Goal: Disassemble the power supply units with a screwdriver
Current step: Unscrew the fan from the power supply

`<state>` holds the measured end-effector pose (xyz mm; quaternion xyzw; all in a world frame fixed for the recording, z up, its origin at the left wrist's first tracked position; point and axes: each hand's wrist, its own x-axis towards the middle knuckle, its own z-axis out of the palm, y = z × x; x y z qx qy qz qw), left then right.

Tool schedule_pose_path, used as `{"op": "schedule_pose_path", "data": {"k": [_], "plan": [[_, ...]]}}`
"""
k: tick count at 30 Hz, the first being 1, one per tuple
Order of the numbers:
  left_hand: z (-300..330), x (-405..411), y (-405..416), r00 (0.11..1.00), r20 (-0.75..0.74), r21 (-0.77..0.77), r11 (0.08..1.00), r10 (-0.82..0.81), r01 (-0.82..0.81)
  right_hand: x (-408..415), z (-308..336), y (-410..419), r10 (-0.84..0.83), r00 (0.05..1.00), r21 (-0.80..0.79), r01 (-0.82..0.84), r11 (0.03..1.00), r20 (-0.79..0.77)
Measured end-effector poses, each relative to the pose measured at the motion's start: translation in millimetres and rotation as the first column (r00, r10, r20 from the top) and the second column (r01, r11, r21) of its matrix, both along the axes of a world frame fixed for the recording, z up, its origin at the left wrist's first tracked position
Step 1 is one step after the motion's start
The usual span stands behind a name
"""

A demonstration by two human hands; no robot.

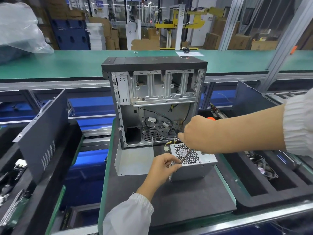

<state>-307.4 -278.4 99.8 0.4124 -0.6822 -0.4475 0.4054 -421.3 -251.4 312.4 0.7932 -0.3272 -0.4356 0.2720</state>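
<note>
Left fingers (171,164) pinched the dark screwdriver shaft (186,156) against the perforated grey metal power supply (194,168); right fingers (182,137) clamped the handle (orange-tipped); the tip could slip off.

One open grey steel computer case (155,106), one silver perforated power supply unit (193,162), one loose bent metal cover (133,161), one dark-shafted screwdriver (186,156), two hands at work.

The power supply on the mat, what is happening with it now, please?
A person is working on the power supply unit, which lies on the dark mat in front of the open computer case. The right hand holds a screwdriver angled down over the unit's fan grille. The left hand pinches near the tip, steadying it at the unit's corner.
</note>
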Motion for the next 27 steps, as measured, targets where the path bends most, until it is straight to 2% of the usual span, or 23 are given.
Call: {"op": "schedule_pose_path", "data": {"k": [3,7,10,12,14,18,20,22,27], "plan": [[2.9,-2.3,-0.3,0.999,0.05,-0.038,0.999,-0.009,0.011,-2.1,-3.3,1.3,-0.008,1.0,-0.004,0.009,1.0,0.027],[3.7,-4.0,1.1,0.999,-0.007,-0.027,0.999,0.042,-0.042,-10.4,1.0,2.6,-0.03,0.999,-0.035,0.029,0.999,-0.032],[0.7,4.1,-1.6,0.99,-0.027,-0.015,0.99,0.139,-0.139,-17.2,1.9,-0.1,-0.122,0.99,-0.032,0.125,0.992,0.071],[-8.0,19.8,-3.9,0.964,-0.06,0.102,0.962,0.261,-0.254,-19.1,-4.3,-3.4,-0.157,0.974,-0.029,0.164,0.986,0.163],[-24.0,44.8,-4.2,0.901,-0.184,0.311,0.893,0.393,-0.326,-18.0,-15.3,-7.3,-0.174,0.955,-0.011,0.182,0.983,0.24],[-56.3,100.6,6.6,0.67,-0.395,0.63,0.716,0.629,-0.3,-12.0,-43.5,-12.7,-0.194,0.921,0.055,0.187,0.981,0.337],[-68.2,114.5,13.9,0.606,-0.384,0.704,0.646,0.697,-0.297,-8.9,-54.5,-14.6,-0.18,0.919,0.08,0.162,0.983,0.351],[-79.6,117.5,20.2,0.648,-0.307,0.686,0.634,0.698,-0.358,-5.1,-61.8,-16.9,-0.161,0.931,0.094,0.138,0.986,0.327],[-100.5,110.4,32.0,0.73,-0.236,0.472,0.732,0.641,-0.491,0.7,-71.0,-21.8,-0.108,0.949,0.059,0.095,0.994,0.296]]}}
